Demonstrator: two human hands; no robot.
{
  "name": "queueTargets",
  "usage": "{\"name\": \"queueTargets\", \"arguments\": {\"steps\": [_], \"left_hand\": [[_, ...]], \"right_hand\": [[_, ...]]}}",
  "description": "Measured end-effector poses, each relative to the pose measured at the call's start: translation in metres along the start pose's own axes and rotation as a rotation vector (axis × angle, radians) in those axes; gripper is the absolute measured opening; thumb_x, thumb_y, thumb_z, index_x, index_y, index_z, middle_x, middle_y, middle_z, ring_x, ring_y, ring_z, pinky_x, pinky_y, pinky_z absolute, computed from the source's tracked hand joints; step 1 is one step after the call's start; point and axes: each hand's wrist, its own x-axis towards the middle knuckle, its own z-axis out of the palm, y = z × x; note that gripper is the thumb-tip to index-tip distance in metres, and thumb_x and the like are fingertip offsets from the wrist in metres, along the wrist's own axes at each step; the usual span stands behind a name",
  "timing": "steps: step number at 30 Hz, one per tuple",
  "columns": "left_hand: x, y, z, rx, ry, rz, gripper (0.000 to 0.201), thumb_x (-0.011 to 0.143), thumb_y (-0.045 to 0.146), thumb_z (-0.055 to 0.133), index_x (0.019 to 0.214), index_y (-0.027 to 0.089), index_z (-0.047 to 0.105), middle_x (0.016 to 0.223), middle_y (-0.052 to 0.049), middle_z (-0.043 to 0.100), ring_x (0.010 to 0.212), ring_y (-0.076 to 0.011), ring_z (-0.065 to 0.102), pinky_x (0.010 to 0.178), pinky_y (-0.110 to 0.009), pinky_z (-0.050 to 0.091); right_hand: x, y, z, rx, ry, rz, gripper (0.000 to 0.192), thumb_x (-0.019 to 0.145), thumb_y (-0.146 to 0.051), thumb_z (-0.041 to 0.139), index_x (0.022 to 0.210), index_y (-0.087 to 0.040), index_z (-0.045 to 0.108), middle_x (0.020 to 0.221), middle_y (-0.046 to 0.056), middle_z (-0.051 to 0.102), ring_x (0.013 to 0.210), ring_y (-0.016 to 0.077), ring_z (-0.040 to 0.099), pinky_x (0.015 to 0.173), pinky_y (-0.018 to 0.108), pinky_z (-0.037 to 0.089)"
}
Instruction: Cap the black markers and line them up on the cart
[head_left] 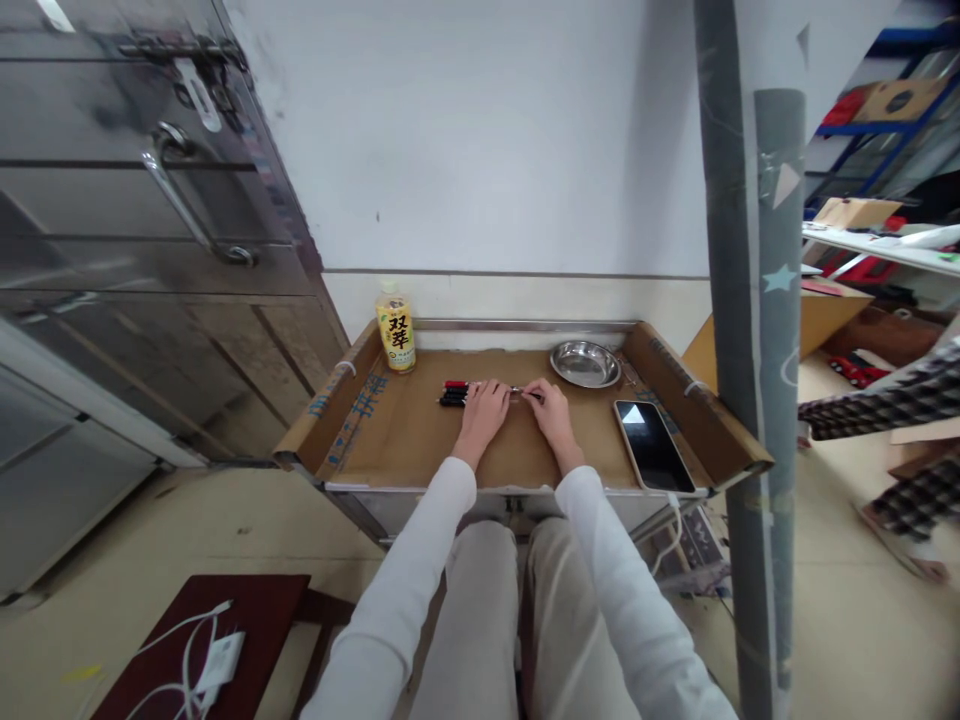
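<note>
Hands meet at the middle of a cardboard-lined tray table (420, 440), working on a slim pen-like item between them. The left hand (482, 405) lies palm down with its fingers curled over the right ends of a small cluster of markers (454, 393), red and black, that lie side by side just left of it. The right hand (550, 410) sits close beside it, fingertips drawn together on the thin dark pen (525, 394) that bridges the two hands; it looks like a pinch at the pen's right end, though the exact grip is too small to make out. Whether the left hand is clamped on that pen or only resting on it, I cannot tell.

At the far left corner stands a yellow-labelled tea bottle (395, 330), upright. A shallow steel dish (586, 363) sits far right of the hands, well apart from them, and a smartphone (654, 445) lies flat near the right edge, its cable dropping off the near rim.

Judging by the posture, handling the pen well means keeping both wrists low on the cardboard for steadiness, holding it level and in line, and keeping the elbows clear of the loose markers so they do not roll.
</note>
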Motion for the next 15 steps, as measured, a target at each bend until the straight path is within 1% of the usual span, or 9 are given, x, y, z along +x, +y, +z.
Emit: {"name": "queueTargets", "arguments": {"steps": [2, 5, 7, 10, 12, 15], "left_hand": [[-0.0037, 0.0010, -0.0005, -0.024, -0.015, 0.029, 0.024, 0.099, 0.028, 0.042, 0.108, 0.020, 0.063, 0.108, -0.007, 0.065, 0.106, -0.0233, 0.055, 0.094, -0.038, 0.034], [-0.0054, 0.0014, 0.0004, -0.023, -0.054, 0.038, 0.020, 0.096, 0.030, 0.049, 0.106, 0.021, 0.063, 0.109, -0.007, 0.065, 0.106, -0.0237, 0.055, 0.093, -0.038, 0.034], [-0.0048, 0.0014, 0.0008, -0.009, -0.068, 0.011, 0.018, 0.095, 0.029, 0.050, 0.103, 0.021, 0.064, 0.108, -0.007, 0.064, 0.105, -0.0239, 0.055, 0.093, -0.038, 0.035], [-0.0031, 0.0019, -0.0002, 0.015, -0.054, -0.049, 0.019, 0.096, 0.028, 0.048, 0.102, 0.020, 0.064, 0.108, -0.009, 0.063, 0.105, -0.0247, 0.054, 0.091, -0.039, 0.035], [-0.0021, 0.0024, -0.0016, 0.031, -0.039, -0.088, 0.019, 0.096, 0.029, 0.048, 0.103, 0.020, 0.064, 0.108, -0.009, 0.063, 0.104, -0.0251, 0.053, 0.091, -0.039, 0.035], [-0.0007, 0.0030, -0.0036, 0.044, -0.034, -0.119, 0.017, 0.095, 0.028, 0.051, 0.104, 0.020, 0.064, 0.108, -0.009, 0.062, 0.105, -0.0253, 0.053, 0.093, -0.039, 0.035]], "right_hand": [[-0.0007, 0.0007, 0.0005, 0.004, 0.015, -0.004, 0.010, 0.086, -0.022, 0.051, 0.084, -0.023, 0.060, 0.089, 0.005, 0.070, 0.089, 0.0220, 0.061, 0.083, 0.034, 0.046], [-0.0012, 0.0009, 0.0021, -0.019, -0.011, -0.028, 0.012, 0.086, -0.019, 0.049, 0.086, -0.023, 0.061, 0.090, 0.006, 0.070, 0.090, 0.0222, 0.059, 0.085, 0.035, 0.046], [-0.0012, 0.0010, 0.0033, -0.045, -0.046, -0.050, 0.015, 0.086, -0.018, 0.048, 0.089, -0.023, 0.062, 0.094, 0.006, 0.069, 0.092, 0.0225, 0.058, 0.086, 0.036, 0.046], [-0.0010, 0.0015, 0.0045, -0.083, -0.078, -0.096, 0.021, 0.085, -0.013, 0.046, 0.095, -0.021, 0.063, 0.098, 0.008, 0.066, 0.096, 0.0232, 0.056, 0.090, 0.038, 0.045], [-0.0012, 0.0023, 0.0049, -0.116, -0.057, -0.113, 0.024, 0.084, -0.011, 0.045, 0.097, -0.020, 0.063, 0.101, 0.010, 0.063, 0.098, 0.0237, 0.055, 0.092, 0.040, 0.044], [-0.0022, 0.0040, 0.0055, -0.203, 0.007, -0.091, 0.023, 0.085, -0.012, 0.045, 0.097, -0.019, 0.063, 0.101, 0.011, 0.060, 0.097, 0.0245, 0.053, 0.090, 0.040, 0.044]]}}
